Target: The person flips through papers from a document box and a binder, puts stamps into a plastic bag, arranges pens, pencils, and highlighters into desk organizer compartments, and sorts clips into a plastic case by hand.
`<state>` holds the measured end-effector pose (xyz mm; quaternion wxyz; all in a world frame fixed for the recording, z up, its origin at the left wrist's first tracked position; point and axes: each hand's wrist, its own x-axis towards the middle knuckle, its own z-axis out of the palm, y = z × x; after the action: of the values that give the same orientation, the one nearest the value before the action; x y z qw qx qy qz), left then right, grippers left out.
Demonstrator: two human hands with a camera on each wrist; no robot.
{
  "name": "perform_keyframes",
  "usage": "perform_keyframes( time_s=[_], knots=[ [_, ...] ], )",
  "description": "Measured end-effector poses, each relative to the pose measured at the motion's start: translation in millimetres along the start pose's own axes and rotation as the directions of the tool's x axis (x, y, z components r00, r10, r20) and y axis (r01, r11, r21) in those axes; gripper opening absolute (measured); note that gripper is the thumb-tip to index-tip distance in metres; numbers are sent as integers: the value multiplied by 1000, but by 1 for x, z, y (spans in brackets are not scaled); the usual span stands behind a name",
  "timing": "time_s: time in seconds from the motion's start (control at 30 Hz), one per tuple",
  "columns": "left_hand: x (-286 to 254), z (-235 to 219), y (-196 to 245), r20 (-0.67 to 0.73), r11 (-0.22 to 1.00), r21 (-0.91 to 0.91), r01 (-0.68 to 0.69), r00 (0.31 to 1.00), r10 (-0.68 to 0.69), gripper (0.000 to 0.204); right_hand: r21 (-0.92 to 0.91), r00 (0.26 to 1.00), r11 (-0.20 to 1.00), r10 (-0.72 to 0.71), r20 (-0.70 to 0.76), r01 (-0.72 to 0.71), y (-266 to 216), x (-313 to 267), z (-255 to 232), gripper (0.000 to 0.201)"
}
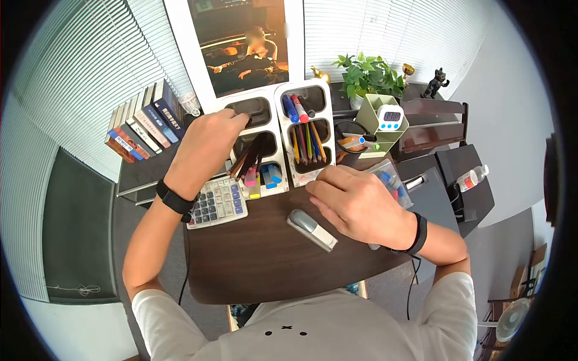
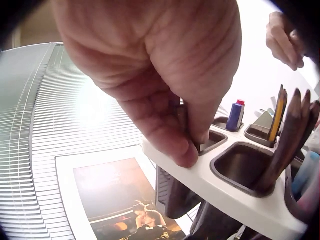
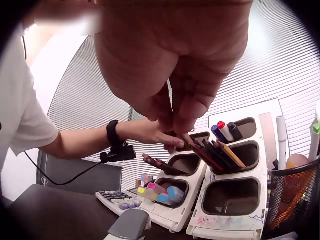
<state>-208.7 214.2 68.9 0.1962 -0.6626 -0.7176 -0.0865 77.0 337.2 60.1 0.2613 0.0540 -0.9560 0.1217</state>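
Note:
My left hand (image 1: 212, 137) reaches over the back compartment of the left white desk organizer (image 1: 274, 141). Thumb and fingers pinch a dark slim stick (image 2: 181, 114), mostly hidden in the hand; I cannot tell its kind. Dark brown pencils (image 1: 251, 155) lean in the compartment in front, with highlighters (image 1: 271, 174) nearest me. My right hand (image 1: 364, 201) hovers near the front of the right white organizer (image 1: 307, 175), fingers loosely curled, nothing visible in them. That organizer holds markers (image 1: 295, 108) at the back and coloured pencils (image 1: 308, 143) in the middle compartment.
A stapler (image 1: 312, 230) lies on the dark desk (image 1: 253, 265), a calculator (image 1: 218, 203) at its left. Right of the organizers stand a mesh pen cup (image 1: 350, 157), a green holder with a timer (image 1: 390, 118) and a clear pouch (image 1: 394, 180). Books (image 1: 144, 123) stand back left.

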Motion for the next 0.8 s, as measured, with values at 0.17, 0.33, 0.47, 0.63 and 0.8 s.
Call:
perform_keyframes(
  time_s=[0.17, 0.33, 0.47, 0.63, 0.8],
  knots=[
    [-16, -46, 7, -306, 964, -255, -81, 952, -1, 19, 45, 1000, 999, -1, -1, 1, 3, -1, 6, 16],
    [-55, -107, 69, 36, 779, -613, 130, 990, -137, 25, 207, 977, 977, 98, -188, -58, -16, 7, 7, 20],
    [-64, -97, 96, 101, 794, -608, 21, 994, 51, 25, 561, 965, 809, 25, 262, -173, -22, -2, 25, 20],
    [-64, -82, 88, 267, 536, -797, 279, 958, -102, 26, 707, 939, 640, 67, 337, -300, -25, -8, 28, 18],
    [-45, -99, 72, -51, 711, -677, 187, 953, -299, 10, 572, 952, 765, 284, 114, -296, -18, -18, 36, 21]
  ],
)
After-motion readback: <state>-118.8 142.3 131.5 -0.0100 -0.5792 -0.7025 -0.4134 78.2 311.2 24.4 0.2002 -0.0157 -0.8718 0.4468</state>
